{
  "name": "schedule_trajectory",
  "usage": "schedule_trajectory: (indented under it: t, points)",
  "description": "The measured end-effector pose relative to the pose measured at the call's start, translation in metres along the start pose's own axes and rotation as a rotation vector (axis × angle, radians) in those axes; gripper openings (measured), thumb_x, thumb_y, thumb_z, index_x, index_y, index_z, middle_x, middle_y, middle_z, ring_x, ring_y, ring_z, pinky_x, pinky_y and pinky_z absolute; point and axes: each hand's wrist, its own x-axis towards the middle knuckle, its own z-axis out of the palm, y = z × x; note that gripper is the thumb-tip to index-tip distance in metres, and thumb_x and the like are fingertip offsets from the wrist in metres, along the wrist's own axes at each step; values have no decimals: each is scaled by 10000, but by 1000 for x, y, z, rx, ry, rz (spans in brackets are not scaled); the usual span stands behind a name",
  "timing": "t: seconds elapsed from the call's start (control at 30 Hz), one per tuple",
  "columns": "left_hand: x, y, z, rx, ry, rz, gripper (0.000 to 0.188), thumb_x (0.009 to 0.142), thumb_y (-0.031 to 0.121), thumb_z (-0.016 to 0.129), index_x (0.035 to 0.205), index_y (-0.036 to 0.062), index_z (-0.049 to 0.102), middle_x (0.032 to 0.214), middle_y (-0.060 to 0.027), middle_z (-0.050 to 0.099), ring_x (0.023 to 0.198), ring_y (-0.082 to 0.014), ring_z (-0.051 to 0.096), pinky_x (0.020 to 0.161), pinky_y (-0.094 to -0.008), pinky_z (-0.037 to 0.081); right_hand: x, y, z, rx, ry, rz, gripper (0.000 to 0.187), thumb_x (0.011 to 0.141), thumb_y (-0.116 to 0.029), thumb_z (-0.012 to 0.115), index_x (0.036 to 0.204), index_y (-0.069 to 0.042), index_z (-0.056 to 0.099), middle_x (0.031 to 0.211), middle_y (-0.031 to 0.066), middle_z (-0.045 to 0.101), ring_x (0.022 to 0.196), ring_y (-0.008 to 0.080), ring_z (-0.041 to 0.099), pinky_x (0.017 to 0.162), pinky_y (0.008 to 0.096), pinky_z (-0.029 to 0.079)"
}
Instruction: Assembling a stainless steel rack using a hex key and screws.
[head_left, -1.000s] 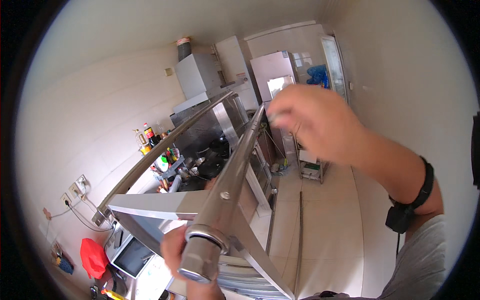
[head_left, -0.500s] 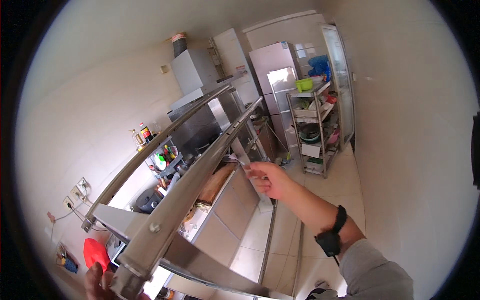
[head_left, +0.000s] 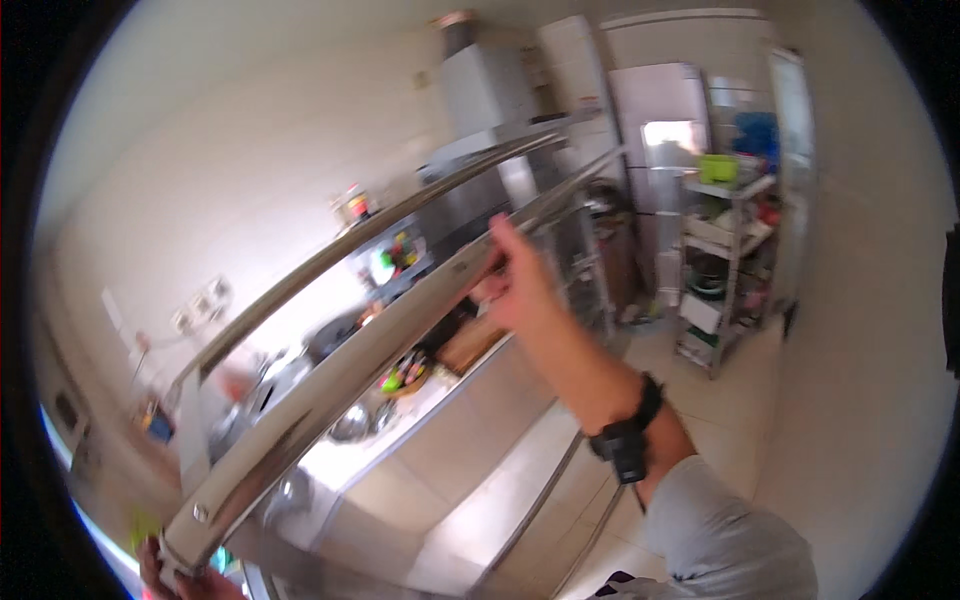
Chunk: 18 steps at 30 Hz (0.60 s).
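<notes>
A large metal frame [head_left: 330,395] slants across the kitchen from the lower left toward the far middle, its two long silvery rails joined by flat crosspieces. My right hand [head_left: 515,285] grips the nearer rail around its middle, index finger or thumb on top and the other fingers curled beneath. At the lower left, the fingers of my left hand [head_left: 195,582] wrap the near end of that same rail; part of this hand is cut off by the picture's edge. The farther rail [head_left: 340,275] runs alongside, and neither hand touches it. A black device is strapped to my right forearm.
Below the frame is a counter [head_left: 390,445] with bowls, a cutting board and a basket. A range hood [head_left: 487,90] hangs on the back wall. At the right stand a loaded rack [head_left: 735,235] and a fridge [head_left: 645,95]. A plain wall closes the right side.
My right hand was off the frame and now holds its rail. The view has swung left, and the frame's near end sits farther left. My left hand stays at that end.
</notes>
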Motion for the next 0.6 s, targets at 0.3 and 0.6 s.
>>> schedule_trajectory:
  t: [0.3, 0.6]
  points:
    - [-18, 7, 39, -187, -243, 200, 356, 803, 221, 631, 1059, 28, 474, 1084, -159, 503, 1038, -232, 483, 921, -361, 393, 6, -45, -35, 81, -310, -135, 377, 897, -322, 490, 1084, 6, 504, 1055, 73, 583, 418, 47, 345, 358, 175, 268]
    - [-23, 27, 27, 121, -143, -29, 417, 836, 175, 586, 1186, 12, 431, 1188, -149, 493, 791, -97, 532, 545, -166, 434, 24, -25, -48, 138, -485, -348, 526, 920, -317, 429, 1328, -7, 309, 1170, 93, 519, 483, 58, 349, 517, 193, 378]
